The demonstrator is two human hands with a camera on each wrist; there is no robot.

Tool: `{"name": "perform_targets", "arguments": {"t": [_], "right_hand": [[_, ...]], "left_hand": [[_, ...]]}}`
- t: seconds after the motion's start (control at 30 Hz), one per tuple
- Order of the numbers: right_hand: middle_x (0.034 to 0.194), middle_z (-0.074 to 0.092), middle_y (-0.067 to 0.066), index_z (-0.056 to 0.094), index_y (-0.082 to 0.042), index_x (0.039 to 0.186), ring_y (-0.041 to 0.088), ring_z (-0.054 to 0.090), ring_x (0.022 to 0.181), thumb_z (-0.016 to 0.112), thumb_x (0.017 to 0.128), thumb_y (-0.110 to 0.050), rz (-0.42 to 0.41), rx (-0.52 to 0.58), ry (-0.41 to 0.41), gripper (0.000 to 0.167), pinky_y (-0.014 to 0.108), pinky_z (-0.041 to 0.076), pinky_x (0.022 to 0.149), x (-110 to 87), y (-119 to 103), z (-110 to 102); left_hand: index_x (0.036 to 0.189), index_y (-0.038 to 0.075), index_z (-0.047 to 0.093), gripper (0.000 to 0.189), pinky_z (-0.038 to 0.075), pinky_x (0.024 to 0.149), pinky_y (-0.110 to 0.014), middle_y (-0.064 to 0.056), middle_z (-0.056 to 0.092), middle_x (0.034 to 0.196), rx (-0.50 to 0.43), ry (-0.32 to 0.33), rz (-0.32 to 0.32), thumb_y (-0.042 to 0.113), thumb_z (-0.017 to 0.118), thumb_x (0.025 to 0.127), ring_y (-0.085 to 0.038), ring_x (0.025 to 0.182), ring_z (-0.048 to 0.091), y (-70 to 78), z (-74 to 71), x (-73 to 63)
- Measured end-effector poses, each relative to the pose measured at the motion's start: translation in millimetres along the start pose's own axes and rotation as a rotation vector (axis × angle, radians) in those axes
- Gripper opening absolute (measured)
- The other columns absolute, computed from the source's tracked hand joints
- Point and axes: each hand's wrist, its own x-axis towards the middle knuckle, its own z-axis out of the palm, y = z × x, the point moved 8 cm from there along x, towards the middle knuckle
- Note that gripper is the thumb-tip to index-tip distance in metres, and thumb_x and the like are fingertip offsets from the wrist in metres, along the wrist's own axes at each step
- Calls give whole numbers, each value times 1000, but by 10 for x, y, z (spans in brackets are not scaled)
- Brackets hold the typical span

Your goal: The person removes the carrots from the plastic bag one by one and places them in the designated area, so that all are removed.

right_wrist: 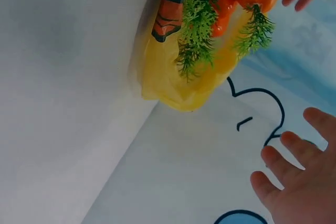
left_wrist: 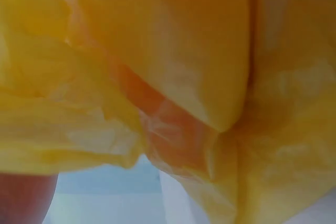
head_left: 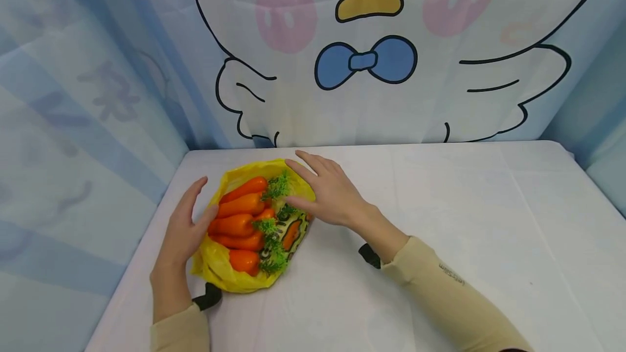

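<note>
A yellow plastic bag stands open on the table, with a printed carrot picture on its side. Several orange carrots with frilly green tops lie in it. My left hand is at the bag's left side, fingers extended, thumb at the rim beside the carrots. Over the bag's upper right edge my right hand spreads its fingers; in the right wrist view this hand holds nothing. Crumpled yellow plastic fills most of the left wrist view, orange showing through it.
A white cloth covers the table, which stretches off to the right of the bag. Behind it hangs a curtain with a cartoon face and a blue bow tie. Another blue patterned curtain hangs along the left side.
</note>
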Motion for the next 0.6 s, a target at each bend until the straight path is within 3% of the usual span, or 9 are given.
{"name": "perform_targets", "arguments": {"t": [0.2,0.6], "right_hand": [[162,31,10,41,-18,156,30,33,144,63,95,-51,-34,1,-11,73,49,24,119,140,-105,78],[160,34,9,39,-19,156,27,34,145,62,97,-47,-95,25,-94,70,43,25,119,413,-348,255]], "left_hand": [[159,17,32,65,24,112,-69,-13,30,162,-32,-19,-23,24,59,101,-40,145,28,-53,46,-22],[158,13,34,64,25,112,-67,-16,33,160,-63,-3,-11,20,60,100,-41,144,30,-70,82,-46]]}}
